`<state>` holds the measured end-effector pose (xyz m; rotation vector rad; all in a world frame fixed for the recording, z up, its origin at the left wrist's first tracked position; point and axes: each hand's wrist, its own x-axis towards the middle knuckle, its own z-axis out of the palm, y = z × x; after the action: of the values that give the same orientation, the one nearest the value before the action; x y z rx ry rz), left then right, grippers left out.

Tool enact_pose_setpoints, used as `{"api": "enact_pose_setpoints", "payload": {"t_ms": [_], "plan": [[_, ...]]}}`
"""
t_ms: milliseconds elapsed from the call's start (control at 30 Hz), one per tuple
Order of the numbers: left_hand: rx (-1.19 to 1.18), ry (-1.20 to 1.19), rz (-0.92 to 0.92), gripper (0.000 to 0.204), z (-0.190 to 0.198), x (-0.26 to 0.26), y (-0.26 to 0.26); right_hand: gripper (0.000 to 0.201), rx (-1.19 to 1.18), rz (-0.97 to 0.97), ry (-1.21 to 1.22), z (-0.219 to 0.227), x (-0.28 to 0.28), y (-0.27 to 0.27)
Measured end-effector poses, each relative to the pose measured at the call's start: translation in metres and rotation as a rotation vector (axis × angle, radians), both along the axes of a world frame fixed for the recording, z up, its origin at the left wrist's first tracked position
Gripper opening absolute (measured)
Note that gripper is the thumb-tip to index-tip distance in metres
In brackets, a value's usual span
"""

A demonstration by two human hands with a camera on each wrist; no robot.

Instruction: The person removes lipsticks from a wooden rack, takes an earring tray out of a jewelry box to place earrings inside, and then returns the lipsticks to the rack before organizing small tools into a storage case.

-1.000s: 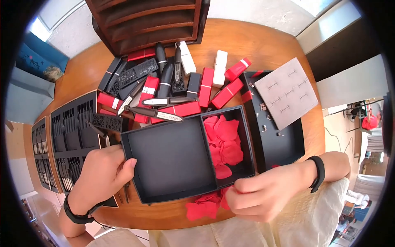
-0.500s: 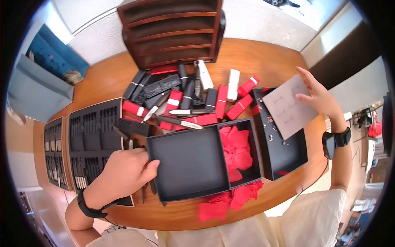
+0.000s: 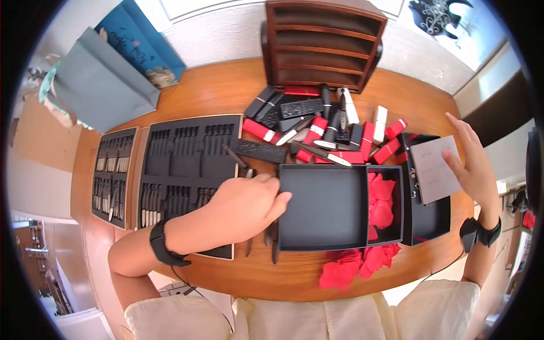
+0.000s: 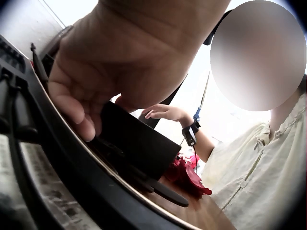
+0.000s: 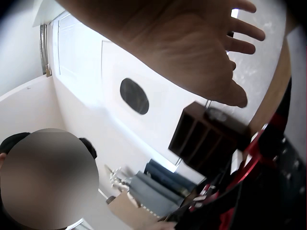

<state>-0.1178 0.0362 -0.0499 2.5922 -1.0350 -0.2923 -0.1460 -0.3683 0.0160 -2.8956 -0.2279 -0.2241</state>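
Note:
My left hand (image 3: pixel 246 207) grips the left wall of a divided black box (image 3: pixel 324 209), thumb over the rim and fingers down the outer side. In the left wrist view the fingers curl at the corner of the box (image 4: pixel 139 139). Red artificial petals (image 3: pixel 381 201) fill its narrow right compartment, while the larger left one shows its bare floor. My right hand (image 3: pixel 471 164) is spread at the right edge of a grey slotted pad (image 3: pixel 435 170), its thumb overlapping the pad in the head view. That pad lies tilted across a second black tray (image 3: pixel 430 221) holding small earrings (image 3: pixel 415 184).
Lipstick boxes (image 3: pixel 367 140), pens and dark carved pieces crowd the table behind the box. Black slotted cases (image 3: pixel 192 161) lie open at left. More petals (image 3: pixel 343 270) lie in front. A brown wooden rack (image 3: pixel 323 59) and a grey paper bag (image 3: pixel 107 79) stand farther back.
My right hand has left the petals at the front of the box and moved up and right to the grey pad. My left hand stays on the box's left wall. The head view has swung left.

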Motion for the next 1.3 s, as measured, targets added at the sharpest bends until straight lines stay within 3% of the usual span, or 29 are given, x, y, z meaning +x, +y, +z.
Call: {"api": "enact_pose_setpoints", "payload": {"t_ms": [67,133,300,467,600,733,1033,1133,1200,1300], "plan": [[0.041,0.085,0.047,0.035,0.009,0.001,-0.002,0.053,-0.107,0.174,-0.069,0.003,0.000,0.033],[0.094,0.130,0.016,0.037,0.013,0.003,-0.001,0.047,-0.071,0.264,-0.027,0.001,0.004,0.064],[0.001,-0.042,0.034,0.032,0.024,0.008,0.019,0.032,-0.016,0.460,-0.012,-0.023,0.015,0.096],[0.029,-0.309,0.259,0.012,0.037,0.025,0.046,0.025,-0.003,0.476,-0.032,-0.034,0.019,0.106],[0.106,-0.360,0.243,0.018,0.039,0.045,0.071,0.025,-0.030,0.435,0.064,-0.029,0.019,0.105],[0.150,-0.191,0.335,0.021,0.053,0.056,0.077,0.023,-0.034,0.425,0.050,-0.032,0.021,0.101],[0.061,-0.092,0.241,0.022,0.045,0.063,0.087,0.029,-0.041,0.504,-0.002,-0.047,0.022,0.098],[-0.112,-0.104,0.140,0.018,0.032,0.067,0.078,0.035,-0.169,0.519,-0.060,-0.049,0.021,0.097],[-0.059,-0.231,0.049,0.013,0.026,0.066,0.072,0.039,-0.186,0.515,-0.038,-0.050,0.020,0.100],[-0.013,-0.184,0.028,0.007,0.027,0.061,0.057,0.037,-0.168,0.528,-0.036,-0.049,0.022,0.098]]}}
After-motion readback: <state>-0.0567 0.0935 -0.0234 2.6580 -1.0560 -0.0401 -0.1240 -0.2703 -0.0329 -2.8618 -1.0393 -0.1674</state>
